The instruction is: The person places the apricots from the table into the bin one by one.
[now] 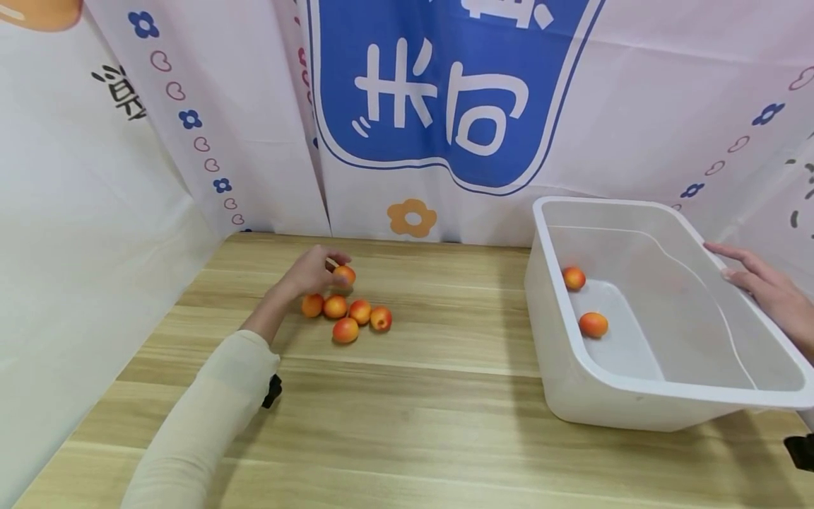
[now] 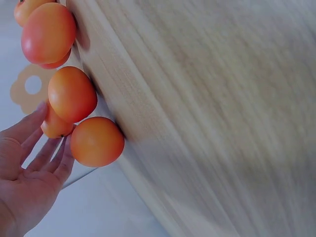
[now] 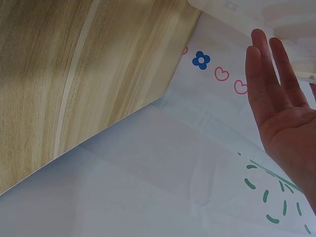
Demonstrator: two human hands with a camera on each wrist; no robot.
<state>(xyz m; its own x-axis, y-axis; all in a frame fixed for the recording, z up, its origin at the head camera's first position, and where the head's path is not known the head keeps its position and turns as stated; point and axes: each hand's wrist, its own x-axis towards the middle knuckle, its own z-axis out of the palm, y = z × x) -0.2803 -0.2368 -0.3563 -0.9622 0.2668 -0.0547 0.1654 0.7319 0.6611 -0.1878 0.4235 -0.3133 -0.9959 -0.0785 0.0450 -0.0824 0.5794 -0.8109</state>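
Note:
My left hand [image 1: 314,271] reaches over a small cluster of apricots on the wooden table. Thumb and fingers pinch one orange-red apricot [image 1: 344,276] at the back of the group; in the left wrist view this held apricot [image 2: 55,125] is partly hidden behind nearer ones. Several others, such as a red-cheeked apricot [image 1: 345,330], lie just in front of the hand. At the right, my right hand [image 1: 766,286] rests with straight fingers against the right rim of a white plastic tub [image 1: 559,346]. Its extended fingers [image 3: 264,89] also show in the right wrist view.
Two apricots lie inside the tub, one apricot [image 1: 574,278] by its left wall and another apricot [image 1: 593,324] nearer the front. The tub stands on the right part of the wooden table [image 1: 407,424]. A printed cloth [image 1: 267,162] hangs behind and along the sides.

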